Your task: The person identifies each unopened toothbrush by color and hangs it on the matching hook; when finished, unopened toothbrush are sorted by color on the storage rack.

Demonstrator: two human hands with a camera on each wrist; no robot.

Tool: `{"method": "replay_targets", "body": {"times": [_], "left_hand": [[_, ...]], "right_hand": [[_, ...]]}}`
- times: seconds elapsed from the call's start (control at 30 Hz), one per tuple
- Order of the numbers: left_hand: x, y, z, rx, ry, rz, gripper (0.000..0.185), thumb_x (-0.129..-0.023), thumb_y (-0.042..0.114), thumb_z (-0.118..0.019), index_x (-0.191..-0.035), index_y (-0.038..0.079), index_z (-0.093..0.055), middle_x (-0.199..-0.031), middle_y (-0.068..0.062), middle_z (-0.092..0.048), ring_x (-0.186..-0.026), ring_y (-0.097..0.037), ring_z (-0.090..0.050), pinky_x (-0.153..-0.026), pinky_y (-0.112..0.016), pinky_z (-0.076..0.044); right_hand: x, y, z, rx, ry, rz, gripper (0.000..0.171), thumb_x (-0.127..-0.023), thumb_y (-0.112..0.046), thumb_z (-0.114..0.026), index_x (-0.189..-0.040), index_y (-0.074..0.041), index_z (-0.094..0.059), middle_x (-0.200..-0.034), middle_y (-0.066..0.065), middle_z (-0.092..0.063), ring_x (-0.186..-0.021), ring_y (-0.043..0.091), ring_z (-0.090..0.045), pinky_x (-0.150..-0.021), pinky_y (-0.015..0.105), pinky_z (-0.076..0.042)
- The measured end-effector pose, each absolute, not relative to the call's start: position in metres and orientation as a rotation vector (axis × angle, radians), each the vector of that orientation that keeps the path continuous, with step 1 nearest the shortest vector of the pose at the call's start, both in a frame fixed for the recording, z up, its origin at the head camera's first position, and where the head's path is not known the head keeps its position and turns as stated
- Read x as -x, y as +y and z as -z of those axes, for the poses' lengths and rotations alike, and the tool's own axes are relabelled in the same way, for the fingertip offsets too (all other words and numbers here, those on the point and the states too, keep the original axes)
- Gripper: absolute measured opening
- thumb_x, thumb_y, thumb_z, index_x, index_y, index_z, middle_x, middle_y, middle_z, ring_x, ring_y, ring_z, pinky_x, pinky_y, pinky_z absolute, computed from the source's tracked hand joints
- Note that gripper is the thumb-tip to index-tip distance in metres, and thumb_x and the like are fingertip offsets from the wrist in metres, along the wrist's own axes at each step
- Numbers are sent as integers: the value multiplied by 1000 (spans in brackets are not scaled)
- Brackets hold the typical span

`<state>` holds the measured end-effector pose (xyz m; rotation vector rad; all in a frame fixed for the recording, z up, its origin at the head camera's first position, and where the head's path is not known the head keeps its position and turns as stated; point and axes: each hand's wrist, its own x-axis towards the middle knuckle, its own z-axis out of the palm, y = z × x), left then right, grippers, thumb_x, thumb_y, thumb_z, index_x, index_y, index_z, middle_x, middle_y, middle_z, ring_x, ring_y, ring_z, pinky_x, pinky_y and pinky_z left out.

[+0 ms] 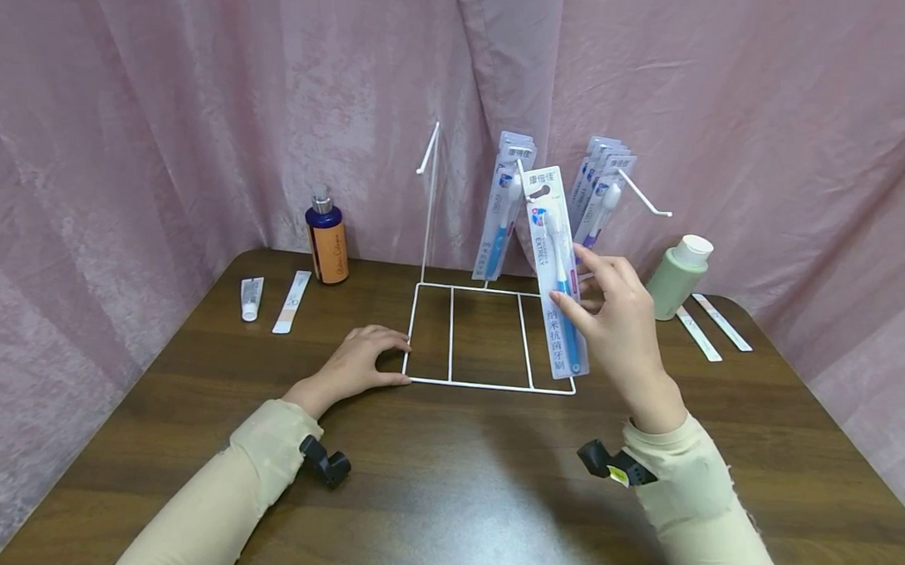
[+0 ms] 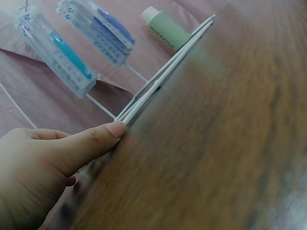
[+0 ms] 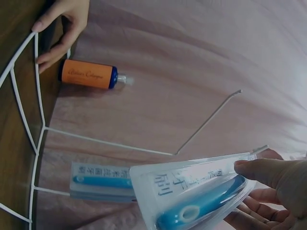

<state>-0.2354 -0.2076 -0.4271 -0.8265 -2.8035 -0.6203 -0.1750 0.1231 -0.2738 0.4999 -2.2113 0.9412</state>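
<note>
A white wire display rack [image 1: 454,336] stands on the brown table [image 1: 444,474], its base frame flat and thin hooks rising behind. My left hand [image 1: 361,362] rests on the rack's front left corner, fingers laid on the wire [image 2: 144,98]. My right hand [image 1: 611,314] pinches a packaged blue toothbrush [image 1: 558,270] upright, its hang hole near the middle hook's tip. The same pack [image 3: 201,194] fills the right wrist view. More toothbrush packs [image 1: 504,206] hang on the middle hook and several on the right hook [image 1: 601,190].
An orange bottle with a blue neck [image 1: 327,241] stands back left, beside a small tube [image 1: 252,298] and a flat sachet [image 1: 292,301]. A green bottle [image 1: 678,276] and two white strips [image 1: 712,323] lie at the right. Pink curtain surrounds the table.
</note>
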Motion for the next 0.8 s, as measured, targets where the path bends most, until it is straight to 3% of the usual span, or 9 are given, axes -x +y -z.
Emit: {"method": "replay_targets", "body": {"times": [0.1,0.23,0.33,0.8], "left_hand": [[235,-208,427,826,-2795,624,51,-78,46,-76,-118,16,-67,-132,-4,-62,-126,-28,-50,-108,-50,-34],[234,-208,426,823,-2792,626,50,-78,45,-76,-118,16,-67,-132,-5,-62,-126,-28,-50,-107,-50,-34],[234,-208,425,824,-2800,630,51,-78,46,-76,-118,16,-67,-132,-4,-62,-126,-28,-50,-108,-50,-34],[234,-207,425,829,-2796,637,50,-78,45,-76,-118,16,-67,-132,-5,-62,-126,-28,-50,-108,-50,-34]], "right_hand": [[176,120,274,-505,-2226,-920,56,-77,-4,-79,-129,2,-57,-102,21,-59,-88,29,-66,-69,0,-45],[178,115,277,-512,-2246,-900,56,-77,-5,-79,-128,1,-58,-99,19,-59,-87,28,-66,-72,21,-56],[180,112,280,-513,-2250,-909,57,-76,-4,-79,-129,1,-58,-98,19,-60,-87,28,-66,-72,34,-59],[201,101,289,-435,-2249,-974,57,-78,-9,-79,-130,-1,-57,-98,21,-61,-86,30,-67,-74,38,-59]]}}
